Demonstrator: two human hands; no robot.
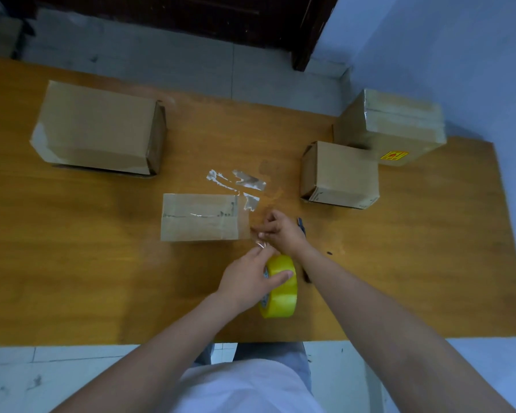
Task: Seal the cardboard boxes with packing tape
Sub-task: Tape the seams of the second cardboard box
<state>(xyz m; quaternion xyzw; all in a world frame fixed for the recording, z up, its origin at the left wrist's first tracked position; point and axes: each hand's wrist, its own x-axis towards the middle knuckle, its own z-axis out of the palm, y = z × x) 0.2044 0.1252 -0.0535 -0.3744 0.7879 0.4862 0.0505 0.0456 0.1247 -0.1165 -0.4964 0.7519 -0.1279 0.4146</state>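
A small flat cardboard box (199, 217) lies in the middle of the wooden table (72, 263), with clear tape along its top seam and past its right edge. My left hand (248, 280) grips a yellow roll of packing tape (280, 289) just below and right of that box. My right hand (280, 231) pinches the clear tape strip at the box's right end, between box and roll. Something dark (301, 225) lies partly hidden behind my right hand.
A large box (96, 126) stands at the back left. A medium box (340, 174) and a taped box with a yellow sticker (399, 126) stand at the back right. Crumpled tape scraps (239, 181) stick to the table above the small box. A wall borders the right side.
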